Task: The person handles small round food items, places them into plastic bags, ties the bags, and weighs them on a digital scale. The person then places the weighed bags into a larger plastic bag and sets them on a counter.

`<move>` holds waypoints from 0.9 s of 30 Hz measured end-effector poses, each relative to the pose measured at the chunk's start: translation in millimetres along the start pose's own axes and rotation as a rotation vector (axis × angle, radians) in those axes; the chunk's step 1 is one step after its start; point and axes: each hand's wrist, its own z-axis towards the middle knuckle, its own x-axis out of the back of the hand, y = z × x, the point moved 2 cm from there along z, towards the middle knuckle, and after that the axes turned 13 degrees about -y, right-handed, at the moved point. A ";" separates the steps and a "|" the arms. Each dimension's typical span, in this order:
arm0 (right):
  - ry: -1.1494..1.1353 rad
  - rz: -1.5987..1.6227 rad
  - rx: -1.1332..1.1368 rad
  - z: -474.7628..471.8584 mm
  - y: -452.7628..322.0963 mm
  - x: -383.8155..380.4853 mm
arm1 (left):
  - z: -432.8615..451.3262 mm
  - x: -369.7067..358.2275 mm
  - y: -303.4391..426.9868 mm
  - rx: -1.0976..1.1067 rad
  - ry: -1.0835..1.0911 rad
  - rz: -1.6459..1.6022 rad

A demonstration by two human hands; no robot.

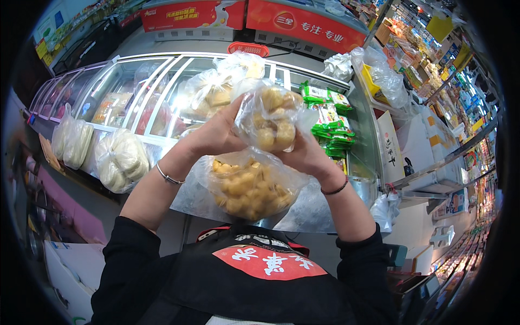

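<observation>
Both of my hands hold up a clear plastic bag (268, 126) of pale brown, rounded food pieces, probably fried tofu. My left hand (219, 130) grips its left side, and my right hand (302, 152) supports it from the lower right; some fingers are hidden behind the plastic. Below it, nearer my body, a larger clear bag (252, 189) full of golden puffed pieces rests on the metal counter ledge (313, 207). Beyond my hands, more tied bags (211, 91) with yellowish blocks sit on the glass-topped display case (176, 67).
Bags of white flat food (122, 160) stand on the ledge at left. Green-and-white packets (329, 115) are stacked inside the case at right. A red basket (248, 49) lies behind it, before red chest freezers (308, 24). A metal rail (451, 156) crosses the right side.
</observation>
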 end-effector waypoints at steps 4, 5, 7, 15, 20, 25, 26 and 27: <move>-0.064 0.491 -0.063 -0.2 -10.0 26.2 | 19.5 3.3 18.0 -0.077 0.001 -0.351; -0.064 0.607 0.045 -2.8 -15.0 36.1 | 26.2 3.1 20.8 0.010 -0.033 -0.468; -0.113 0.774 -0.072 -13.3 -18.0 54.8 | 39.7 -1.1 25.0 0.246 -0.100 -0.718; 0.152 0.791 -0.518 -140.6 11.8 110.8 | 124.5 -143.7 -6.0 0.423 -0.298 -1.093; 0.334 1.085 -0.781 -236.0 78.5 95.3 | 136.5 -265.0 -42.0 0.603 -0.331 -1.211; 0.471 1.075 -0.873 -294.0 130.1 48.6 | 130.5 -323.7 -85.5 0.873 -0.115 -1.187; 0.494 1.043 -0.882 -298.2 133.1 43.0 | 125.6 -324.2 -91.8 0.986 -0.106 -1.086; 0.520 1.014 -0.930 -301.0 133.5 39.1 | 124.7 -323.9 -93.6 0.949 -0.095 -1.043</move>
